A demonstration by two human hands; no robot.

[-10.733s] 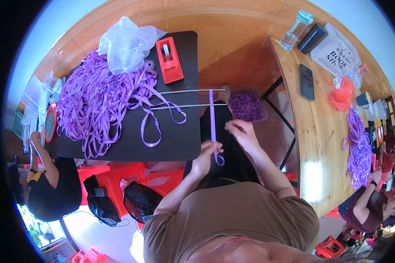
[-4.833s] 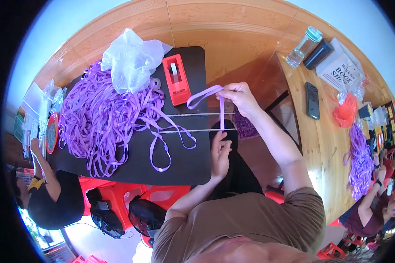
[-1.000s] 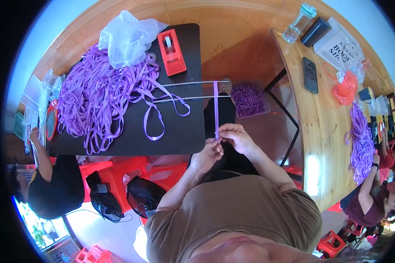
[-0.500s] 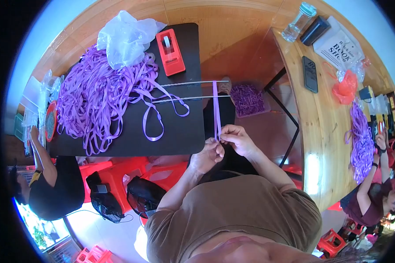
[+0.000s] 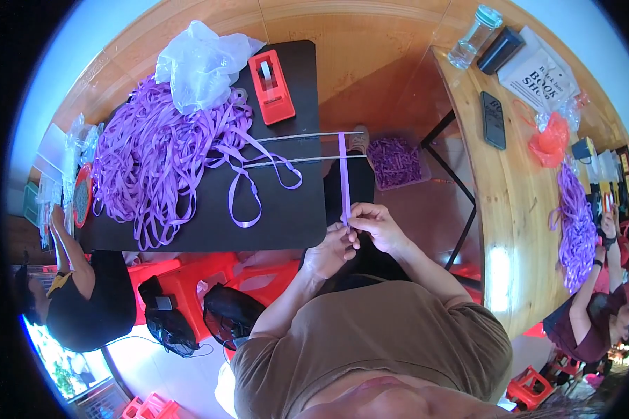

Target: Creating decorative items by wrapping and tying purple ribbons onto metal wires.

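Observation:
A narrow purple ribbon (image 5: 344, 183) runs from the far one of two thin metal rods down to my fingers, crossing the near rod. Both rods (image 5: 339, 158) stick out past the right edge of the black table (image 5: 279, 209). Fingers closed, my left hand (image 5: 330, 253) pinches the ribbon's lower end. Just beside it my right hand (image 5: 374, 227) grips the same end between thumb and forefinger. What lies between the fingertips is too small to make out. On the table, a large tangled heap of purple ribbon (image 5: 154, 157) has a loop trailing toward the rods.
A red tape dispenser (image 5: 279, 110) and a clear plastic bag (image 5: 199, 66) lie at the table's back. On the floor stands a bin of purple pieces (image 5: 397, 162). The wooden table (image 5: 514, 209) at right carries a phone (image 5: 493, 120) and a bottle (image 5: 474, 40). Other people sit at both sides.
The ribbon's two strands, slightly apart near my fingers before, now lie together as one strip. My right hand has shifted a little toward the left hand.

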